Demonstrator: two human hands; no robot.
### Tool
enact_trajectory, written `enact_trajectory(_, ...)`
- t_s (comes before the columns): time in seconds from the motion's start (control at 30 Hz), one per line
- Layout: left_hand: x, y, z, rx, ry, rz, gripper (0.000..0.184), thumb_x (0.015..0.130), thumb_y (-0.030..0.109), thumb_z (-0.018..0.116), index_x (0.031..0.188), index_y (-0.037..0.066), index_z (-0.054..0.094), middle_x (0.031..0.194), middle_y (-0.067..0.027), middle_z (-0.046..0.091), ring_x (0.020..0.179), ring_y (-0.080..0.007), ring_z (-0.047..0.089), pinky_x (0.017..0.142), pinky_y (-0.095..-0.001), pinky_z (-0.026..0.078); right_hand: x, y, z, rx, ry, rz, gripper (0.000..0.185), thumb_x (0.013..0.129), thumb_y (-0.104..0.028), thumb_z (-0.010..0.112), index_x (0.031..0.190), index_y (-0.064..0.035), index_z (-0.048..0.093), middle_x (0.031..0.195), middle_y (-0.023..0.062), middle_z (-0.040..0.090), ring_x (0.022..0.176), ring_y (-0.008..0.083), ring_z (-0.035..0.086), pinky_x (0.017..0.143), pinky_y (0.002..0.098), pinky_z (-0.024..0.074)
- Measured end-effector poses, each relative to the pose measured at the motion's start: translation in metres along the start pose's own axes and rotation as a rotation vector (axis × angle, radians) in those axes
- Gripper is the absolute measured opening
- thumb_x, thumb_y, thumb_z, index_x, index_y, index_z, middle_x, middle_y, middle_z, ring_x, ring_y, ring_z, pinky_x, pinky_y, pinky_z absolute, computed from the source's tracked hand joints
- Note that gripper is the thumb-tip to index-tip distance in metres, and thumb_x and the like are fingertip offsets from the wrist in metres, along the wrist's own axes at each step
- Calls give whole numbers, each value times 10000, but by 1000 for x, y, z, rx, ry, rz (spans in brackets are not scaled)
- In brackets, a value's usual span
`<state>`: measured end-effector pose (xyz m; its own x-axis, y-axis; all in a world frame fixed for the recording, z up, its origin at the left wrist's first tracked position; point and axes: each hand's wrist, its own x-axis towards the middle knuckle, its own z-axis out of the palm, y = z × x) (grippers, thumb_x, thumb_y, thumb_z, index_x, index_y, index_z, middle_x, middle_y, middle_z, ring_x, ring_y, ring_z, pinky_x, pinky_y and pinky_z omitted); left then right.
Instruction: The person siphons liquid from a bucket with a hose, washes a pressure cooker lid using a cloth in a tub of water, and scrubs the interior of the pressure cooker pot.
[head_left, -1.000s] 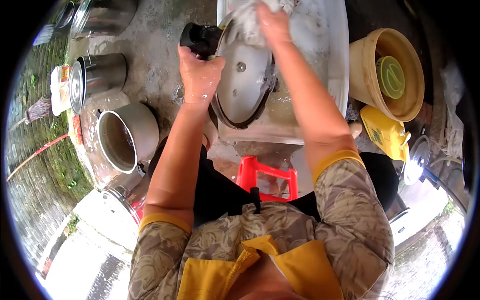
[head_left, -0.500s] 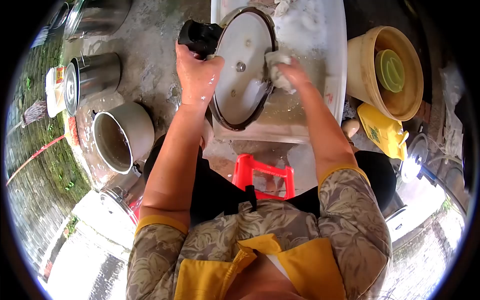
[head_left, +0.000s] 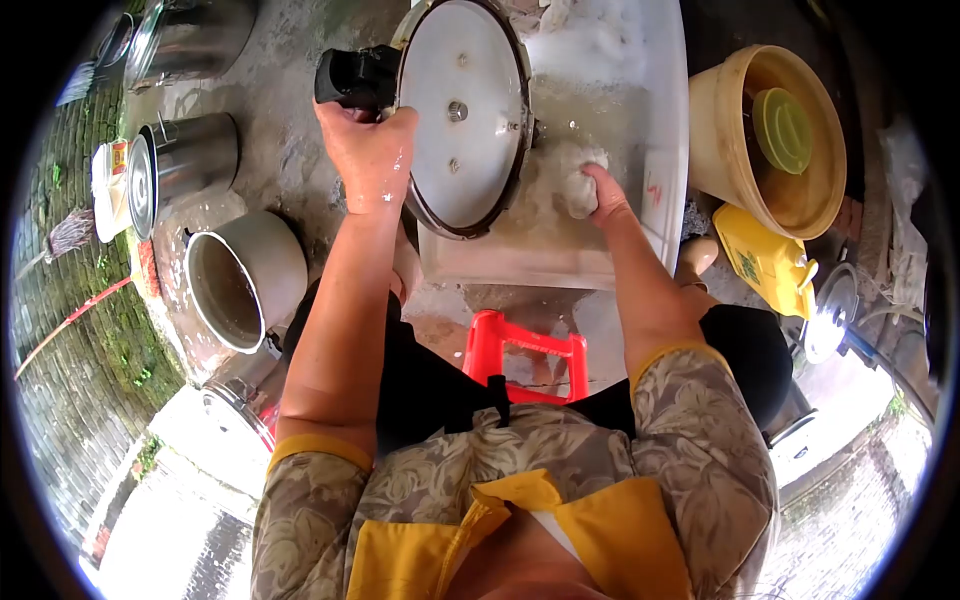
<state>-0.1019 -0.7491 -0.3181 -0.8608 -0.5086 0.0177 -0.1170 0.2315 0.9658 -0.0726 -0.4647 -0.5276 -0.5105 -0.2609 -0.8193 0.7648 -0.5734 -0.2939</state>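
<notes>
My left hand [head_left: 367, 150] is closed around the black handle of a pressure cooker lid [head_left: 465, 150]. The lid is tilted up, its pale inner face toward me, with a small metal valve nut in the middle. It overhangs the left side of a white tub [head_left: 655, 110] of soapy water. In my right hand [head_left: 608, 192] is a wet, whitish cloth [head_left: 577, 188], bunched in the fingers. That hand is over the water, right of the lid and apart from it.
At left are an open pot [head_left: 290, 260] and steel pots [head_left: 205, 150]. To the right stand a beige bucket [head_left: 705, 130] with a green bowl [head_left: 782, 130] inside and a yellow jug [head_left: 755, 255]. A red stool [head_left: 490, 340] is between my legs.
My right hand and the cloth have come away from the lid's right rim and moved slightly right and down. My left hand has shifted left and up with the lid.
</notes>
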Motion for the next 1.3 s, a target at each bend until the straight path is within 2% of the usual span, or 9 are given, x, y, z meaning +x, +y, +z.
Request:
enact_trajectory(0.1,1,-2,0,-18,-6,23,429,596,-2,609,973,10,404,866,-60,504,711,-107,461,629,-240,423,5,1,48,6,-52,-59,339,785,-221,589,1078,-55,551,903,87,626,787,221,623,656,325,533)
enact_trajectory(0.3,-11,14,7,-8,-31,76,461,596,-6,608,1011,12,409,891,-54,504,728,-106,474,634,-235,418,35,30,109,-1238,200,-377,479,733,-295,634,1135,-49,549,990,142,629,850,263,623,781,381,478)
enact_trajectory(0.4,-7,14,4,80,-64,107,492,597,-10,605,1049,14,411,915,-52,502,733,-100,479,641,-232,416,-8,15,87,-1552,-389,-317,540,741,-382,617,1210,-138,509,1185,175,547,1015,313,567,882,355,441)
enact_trajectory(0.7,-13,8,-1,18,-45,148,500,595,-4,592,1060,15,410,841,-42,512,693,-103,465,610,-233,415,-44,5,32,-2284,536,-566,321,815,-363,519,1034,-144,604,1103,165,574,1018,300,562,871,418,446)
enact_trajectory(0.87,-11,17,1,80,-37,115,488,593,1,594,1046,16,414,871,-41,504,700,-112,463,629,-248,418,41,60,-41,-1870,370,-419,244,828,-282,509,965,-107,609,714,122,636,762,361,617,696,463,487)
enact_trajectory(0.93,-8,17,3,76,-22,138,480,593,1,595,1038,17,415,876,-42,503,701,-113,463,632,-251,418,45,80,-51,-1213,471,175,351,868,-322,464,1111,-86,554,987,148,639,875,328,611,772,447,482)
enact_trajectory(1.1,-8,17,2,149,-24,114,462,593,3,600,1017,24,419,872,-45,502,699,-115,463,631,-255,419,-3,47,74,67,-369,-39,488,905,-363,411,1302,-80,405,1283,146,474,1052,281,550,934,380,429)
enact_trajectory(1.2,-8,17,3,55,-35,105,460,594,4,602,1016,28,420,865,-45,498,697,-115,464,630,-254,420,-27,19,131,-284,-348,-110,520,903,-404,416,1291,-58,386,1259,171,488,1055,354,536,896,417,434)
enact_trajectory(1.3,-10,18,5,55,-21,114,456,596,2,601,1014,29,423,856,-41,498,697,-115,465,630,-253,422,-19,15,178,-1400,139,-708,488,887,-443,416,1144,-29,448,1010,220,598,920,391,578,825,437,451)
